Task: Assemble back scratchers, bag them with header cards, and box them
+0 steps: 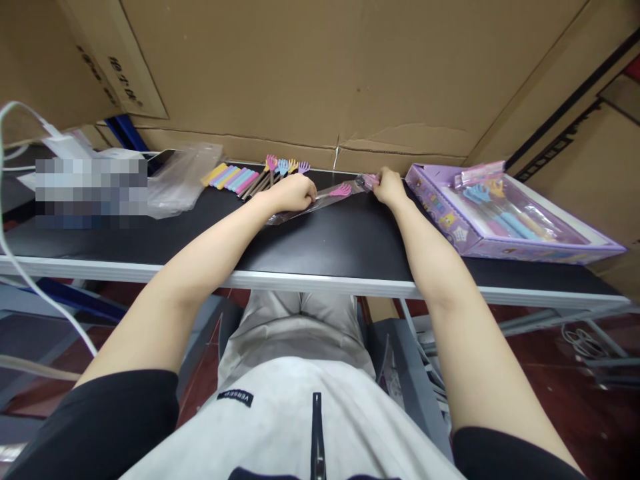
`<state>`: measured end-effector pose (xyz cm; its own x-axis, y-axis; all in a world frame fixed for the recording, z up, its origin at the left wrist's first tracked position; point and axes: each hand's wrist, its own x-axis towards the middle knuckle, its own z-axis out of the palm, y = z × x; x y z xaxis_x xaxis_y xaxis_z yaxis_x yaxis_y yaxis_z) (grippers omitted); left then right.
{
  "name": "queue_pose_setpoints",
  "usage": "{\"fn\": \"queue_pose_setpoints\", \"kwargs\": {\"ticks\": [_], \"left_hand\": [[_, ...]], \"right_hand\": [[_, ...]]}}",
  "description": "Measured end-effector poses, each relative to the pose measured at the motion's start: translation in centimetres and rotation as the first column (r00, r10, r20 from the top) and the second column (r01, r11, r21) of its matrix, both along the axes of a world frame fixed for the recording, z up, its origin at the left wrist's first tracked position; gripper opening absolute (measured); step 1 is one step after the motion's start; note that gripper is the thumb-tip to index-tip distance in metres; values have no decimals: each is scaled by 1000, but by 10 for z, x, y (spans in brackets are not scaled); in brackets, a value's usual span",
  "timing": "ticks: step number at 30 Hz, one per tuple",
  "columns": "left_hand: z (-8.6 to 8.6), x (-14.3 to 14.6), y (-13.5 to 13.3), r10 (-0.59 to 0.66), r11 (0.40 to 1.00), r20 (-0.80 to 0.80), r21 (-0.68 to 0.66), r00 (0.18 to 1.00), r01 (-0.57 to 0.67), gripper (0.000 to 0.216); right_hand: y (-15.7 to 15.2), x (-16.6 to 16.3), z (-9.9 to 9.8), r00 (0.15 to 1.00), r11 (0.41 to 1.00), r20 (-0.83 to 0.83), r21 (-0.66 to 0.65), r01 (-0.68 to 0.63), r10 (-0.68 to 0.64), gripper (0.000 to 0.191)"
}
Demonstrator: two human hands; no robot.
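A long clear plastic bag (pixel 324 200) lies slantwise across the black tabletop between my hands. In it, or against it, shows the pink hand-shaped head of a back scratcher (pixel 341 191); its handle cannot be made out. My left hand (pixel 295 193) is curled over the bag's left part, fingertips mostly hidden. At the bag's other end, my right hand (pixel 390 187) pinches the pink printed top. Just behind my left hand lie several back scratchers (pixel 280 167) with pink, blue, yellow and purple heads. Coloured handle sleeves (pixel 230 178) are lined up left of them.
On the right, a purple display box (pixel 445 213) holds bagged back scratchers (pixel 515 210). Clear empty bags (pixel 183 180) are piled at the left beside a white charger with a cable (pixel 65 143). Cardboard (pixel 300 80) walls the table's back; a metal edge (pixel 325 283) runs along the front.
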<state>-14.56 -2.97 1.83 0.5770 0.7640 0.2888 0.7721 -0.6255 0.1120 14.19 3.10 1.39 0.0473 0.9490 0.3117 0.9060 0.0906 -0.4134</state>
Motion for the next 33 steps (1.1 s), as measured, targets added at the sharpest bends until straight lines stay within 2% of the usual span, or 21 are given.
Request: {"fn": "queue_pose_setpoints", "kwargs": {"ticks": [3, 5, 8, 11, 14, 16, 20, 22, 24, 27, 30, 33], "left_hand": [[-1, 0, 1, 19, 1000, 4, -3, 1000, -19, 42], [-1, 2, 1, 55, 998, -20, 1, 998, -55, 41], [2, 10, 4, 112, 993, -77, 31, 991, -110, 37], [10, 30, 10, 162, 986, -93, 52, 982, -158, 30], [16, 61, 20, 203, 979, -10, -10, 979, -204, 33], [16, 84, 28, 218, 974, 96, -78, 971, -211, 43], [0, 122, 44, 273, 953, 286, -211, 919, -217, 75], [-12, 132, 51, 289, 943, 346, -261, 892, -205, 80], [-20, 134, 57, 286, 943, 389, -277, 876, -185, 73], [-26, 125, 65, 204, 971, 435, -203, 877, -125, 59], [-27, 110, 70, 135, 986, 418, -143, 898, -82, 57], [-26, 97, 69, 139, 985, 375, -145, 917, -89, 60]], "right_hand": [[-2, -2, 6, 983, 999, -180, 30, 39, -33, 26], [-5, -6, 10, 933, 998, -354, -9, 59, -58, 27], [-13, -12, 16, 766, 991, -637, -134, -1, -85, 26], [-20, -15, 20, 614, 977, -782, -197, -77, -109, 26], [-22, -16, 23, 538, 973, -833, -213, -93, -131, 27], [-22, -17, 23, 515, 972, -846, -214, -96, -135, 28], [-25, -19, 25, 483, 971, -867, -203, -125, -119, 30], [-28, -19, 27, 474, 967, -875, -199, -160, -102, 29], [-31, -20, 29, 459, 960, -884, -200, -196, -90, 26], [-33, -21, 30, 445, 950, -891, -208, -234, -86, 23], [-31, -20, 29, 474, 947, -876, -225, -231, -92, 21], [-26, -18, 28, 492, 960, -865, -213, -183, -99, 19]]}}
